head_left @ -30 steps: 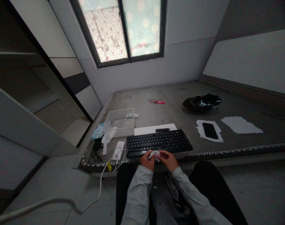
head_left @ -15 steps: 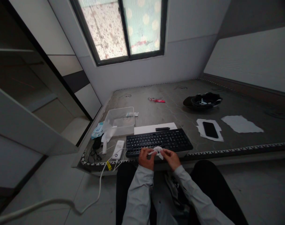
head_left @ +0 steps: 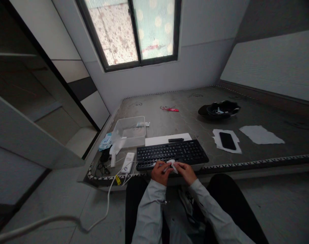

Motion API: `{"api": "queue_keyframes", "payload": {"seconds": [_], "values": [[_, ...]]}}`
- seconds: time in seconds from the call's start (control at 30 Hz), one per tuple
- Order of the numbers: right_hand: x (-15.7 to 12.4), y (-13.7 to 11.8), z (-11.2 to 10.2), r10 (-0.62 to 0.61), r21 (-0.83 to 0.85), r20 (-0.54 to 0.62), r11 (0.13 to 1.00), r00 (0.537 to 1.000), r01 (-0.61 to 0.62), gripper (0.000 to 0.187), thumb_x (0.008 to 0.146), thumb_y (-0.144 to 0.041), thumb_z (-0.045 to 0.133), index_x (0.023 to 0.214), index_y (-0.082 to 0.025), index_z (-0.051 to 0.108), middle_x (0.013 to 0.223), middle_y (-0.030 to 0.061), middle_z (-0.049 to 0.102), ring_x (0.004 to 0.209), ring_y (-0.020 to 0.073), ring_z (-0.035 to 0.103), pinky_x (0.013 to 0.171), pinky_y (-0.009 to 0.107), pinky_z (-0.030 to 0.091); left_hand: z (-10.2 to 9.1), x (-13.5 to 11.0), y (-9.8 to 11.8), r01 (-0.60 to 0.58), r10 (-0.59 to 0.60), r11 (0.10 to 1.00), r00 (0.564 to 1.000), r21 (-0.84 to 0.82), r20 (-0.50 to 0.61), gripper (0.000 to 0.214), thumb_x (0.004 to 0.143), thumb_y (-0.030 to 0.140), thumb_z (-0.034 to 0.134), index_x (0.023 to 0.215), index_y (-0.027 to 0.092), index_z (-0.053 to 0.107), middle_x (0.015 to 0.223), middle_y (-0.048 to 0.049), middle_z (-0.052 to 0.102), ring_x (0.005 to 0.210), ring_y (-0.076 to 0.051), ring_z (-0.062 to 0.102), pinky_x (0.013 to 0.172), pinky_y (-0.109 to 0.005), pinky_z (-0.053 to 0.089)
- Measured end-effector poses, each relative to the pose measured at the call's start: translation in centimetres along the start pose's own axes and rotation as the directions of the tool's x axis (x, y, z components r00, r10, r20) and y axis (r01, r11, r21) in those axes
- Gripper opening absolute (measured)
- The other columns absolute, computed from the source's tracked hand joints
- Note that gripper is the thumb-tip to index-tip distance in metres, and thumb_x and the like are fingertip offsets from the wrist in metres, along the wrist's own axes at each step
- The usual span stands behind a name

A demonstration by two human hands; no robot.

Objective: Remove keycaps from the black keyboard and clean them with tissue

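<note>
Both my hands meet over the front edge of a black keyboard [head_left: 169, 152], with a small white bundle [head_left: 172, 164] between them. My left hand [head_left: 159, 173] is closed, its thumb and fingers pinching the bundle's left side. From the other side my right hand [head_left: 186, 172] pinches it with thumb and fingertips. The bundle looks soft and looped or folded; I cannot make out whether it is cable or tissue. A thin white cable runs over the keyboard's left end toward my left hand; where it ends is hidden.
Left of the keyboard lie a white power strip [head_left: 128, 162], cables with a yellow tag [head_left: 118, 180], and a clear plastic box [head_left: 132, 140]. To the right are a phone [head_left: 227, 141] on a white sheet, another sheet [head_left: 261, 135] and a black cap [head_left: 217, 111]. A red item [head_left: 172, 109] lies farther back.
The white bundle looks more compact, and its loop is less spread. My fingers have come slightly closer together around it. The things on the surface have stayed put.
</note>
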State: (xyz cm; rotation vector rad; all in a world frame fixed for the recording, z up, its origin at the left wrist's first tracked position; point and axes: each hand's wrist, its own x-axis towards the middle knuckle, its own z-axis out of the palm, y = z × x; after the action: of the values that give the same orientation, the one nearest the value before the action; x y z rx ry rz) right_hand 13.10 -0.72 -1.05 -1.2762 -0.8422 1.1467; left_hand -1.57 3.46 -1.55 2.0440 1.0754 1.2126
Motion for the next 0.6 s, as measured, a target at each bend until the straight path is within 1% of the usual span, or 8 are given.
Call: {"api": "queue_keyframes", "payload": {"seconds": [0.1,0.17,0.2,0.27,0.3,0.4,0.5,0.6], "values": [[0.2,0.4,0.1,0.069,0.194,-0.008,0.979,0.998,-0.066,0.047,0.056,-0.059,0.072,0.074,-0.015,0.070,0.075,0.0067,0.070,0.073,0.0225,0.062,0.070,0.033,0.047,0.0,0.1,0.2,0.004,-0.005,1.000,0.997,-0.021,-0.083,0.018,0.072,0.037,0.069,0.086,0.026,0.073,0.084,-0.0030,0.061,0.074,-0.013,0.060,0.057,-0.019,0.051],[0.4,0.7,0.1,0.084,0.272,-0.085,0.961,0.993,-0.058,0.043,0.055,-0.056,0.073,0.068,-0.016,0.065,0.068,0.0046,0.067,0.066,0.0202,0.060,0.064,0.030,0.046,-0.1,0.1,0.4,0.011,-0.018,0.999,0.989,-0.046,-0.146,0.019,0.072,0.039,0.069,0.083,0.024,0.072,0.085,-0.0030,0.061,0.065,-0.010,0.058,0.054,-0.019,0.049],[0.4,0.8,0.0,0.086,0.276,-0.131,0.960,0.988,-0.047,0.041,0.055,-0.056,0.073,0.065,-0.017,0.062,0.064,0.0033,0.065,0.063,0.0192,0.059,0.062,0.030,0.045,-0.1,0.2,0.4,0.015,-0.024,0.998,0.985,-0.058,-0.168,0.021,0.072,0.040,0.068,0.082,0.023,0.072,0.086,-0.0029,0.061,0.058,-0.008,0.055,0.051,-0.019,0.048],[0.5,0.8,-0.2,0.073,0.239,-0.204,0.971,0.976,-0.023,0.039,0.056,-0.054,0.071,0.059,-0.019,0.053,0.056,0.0004,0.060,0.057,0.0170,0.054,0.056,0.028,0.042,-0.2,0.2,0.4,0.026,-0.041,0.996,0.980,-0.079,-0.192,0.024,0.072,0.042,0.068,0.082,0.021,0.071,0.088,-0.0030,0.063,0.047,-0.004,0.047,0.047,-0.020,0.044],[0.5,0.7,-0.3,0.061,0.206,-0.218,0.978,0.974,-0.015,0.039,0.056,-0.053,0.070,0.057,-0.020,0.049,0.053,-0.0009,0.057,0.054,0.0158,0.052,0.053,0.027,0.040,-0.2,0.1,0.4,0.039,-0.055,0.996,0.979,-0.084,-0.196,0.026,0.072,0.044,0.068,0.082,0.020,0.071,0.087,-0.0029,0.064,0.045,-0.004,0.045,0.046,-0.020,0.043],[0.2,0.1,-0.8,0.039,0.127,-0.163,0.992,0.986,-0.018,0.036,0.056,-0.046,0.070,0.060,-0.022,0.043,0.052,-0.0034,0.054,0.049,0.0136,0.048,0.049,0.025,0.037,-0.1,0.0,0.4,0.122,-0.132,0.990,0.977,-0.073,-0.165,0.029,0.070,0.045,0.068,0.085,0.020,0.071,0.077,-0.0021,0.067,0.046,-0.007,0.048,0.048,-0.021,0.043],[-0.2,-0.6,-1.1,-0.004,0.040,-0.047,0.999,0.999,0.006,0.026,0.060,-0.038,0.066,0.074,-0.021,0.052,0.067,-0.0005,0.064,0.058,0.0165,0.056,0.056,0.027,0.042,0.0,-0.1,0.5,0.167,-0.171,0.985,0.979,-0.044,-0.113,0.029,0.071,0.043,0.069,0.088,0.021,0.071,0.076,-0.0021,0.069,0.048,-0.008,0.051,0.049,-0.021,0.043],[-0.5,-1.0,-1.3,-0.133,-0.161,0.009,0.978,0.991,0.133,0.020,0.067,-0.035,0.063,0.080,-0.020,0.062,0.076,0.0032,0.067,0.075,0.0206,0.061,0.072,0.031,0.044,0.2,-0.1,0.6,0.091,-0.092,0.995,0.995,-0.032,-0.035,0.025,0.076,0.040,0.065,0.092,0.022,0.071,0.087,-0.0037,0.070,0.056,-0.010,0.057,0.049,-0.021,0.045]]}}
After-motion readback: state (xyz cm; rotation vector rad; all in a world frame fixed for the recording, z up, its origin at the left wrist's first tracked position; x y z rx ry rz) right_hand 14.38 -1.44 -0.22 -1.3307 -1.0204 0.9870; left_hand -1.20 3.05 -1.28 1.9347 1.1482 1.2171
